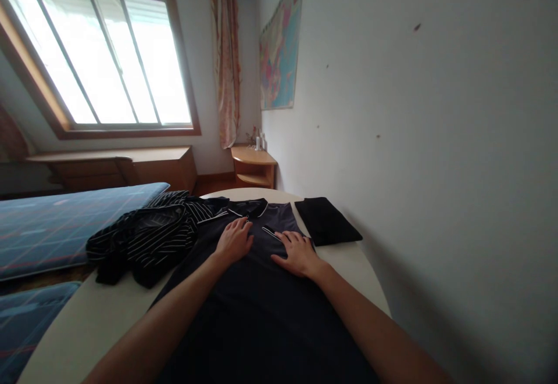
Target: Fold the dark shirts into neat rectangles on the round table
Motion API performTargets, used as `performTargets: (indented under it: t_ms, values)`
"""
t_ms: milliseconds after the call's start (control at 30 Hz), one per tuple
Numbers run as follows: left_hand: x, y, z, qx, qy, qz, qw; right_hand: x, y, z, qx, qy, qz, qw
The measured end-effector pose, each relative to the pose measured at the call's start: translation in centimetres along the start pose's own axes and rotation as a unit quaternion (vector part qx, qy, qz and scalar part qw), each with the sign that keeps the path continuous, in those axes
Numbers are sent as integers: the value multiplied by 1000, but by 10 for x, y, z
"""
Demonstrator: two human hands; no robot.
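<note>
A dark polo shirt with white-edged collar and sleeve trim lies spread on a round, pale table, its collar away from me. My left hand rests flat on its upper chest, just below the collar, fingers stretched out. Near the white-striped sleeve edge, my right hand lies palm down with its fingers spread. Neither hand grips the cloth. Left of the shirt is a heaped black garment with white stripes. A folded black cloth sits right of it, beyond my right hand.
The white wall runs close along the table's right side. Blue plaid beds stand at the left. Farther back are a wooden desk, a corner shelf with small items, a curtain and a window.
</note>
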State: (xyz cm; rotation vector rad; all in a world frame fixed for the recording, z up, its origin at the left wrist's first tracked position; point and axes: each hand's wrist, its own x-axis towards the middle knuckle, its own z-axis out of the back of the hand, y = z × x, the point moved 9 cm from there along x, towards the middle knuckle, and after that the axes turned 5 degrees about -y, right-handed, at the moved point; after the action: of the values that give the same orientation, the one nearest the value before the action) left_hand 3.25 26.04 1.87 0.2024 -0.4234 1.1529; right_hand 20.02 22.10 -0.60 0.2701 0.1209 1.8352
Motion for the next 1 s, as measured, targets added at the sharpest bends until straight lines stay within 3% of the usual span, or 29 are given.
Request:
performTargets:
  t_ms: [200, 367, 533, 667, 800, 1000]
  values:
    - [44, 4, -33, -8, 31, -1, 999, 8, -5, 4, -24, -36, -14, 999]
    - [59, 17, -53, 0, 51, 97, 994, 23, -12, 11, -63, -60, -64, 994]
    - [50, 22, -54, -13, -6, 153, 988, 62, -19, 21, -72, -79, -116, 988]
    - [45, 25, -56, -49, -12, 134, 990, 108, -21, 24, -45, -109, -69, 991]
    - [45, 25, -57, -48, -13, 121, 991, 141, -35, 4, -33, -58, -56, 996]
    - [47, 21, -50, -36, -31, 128, 991, 154, -50, -12, -81, -51, -157, 983]
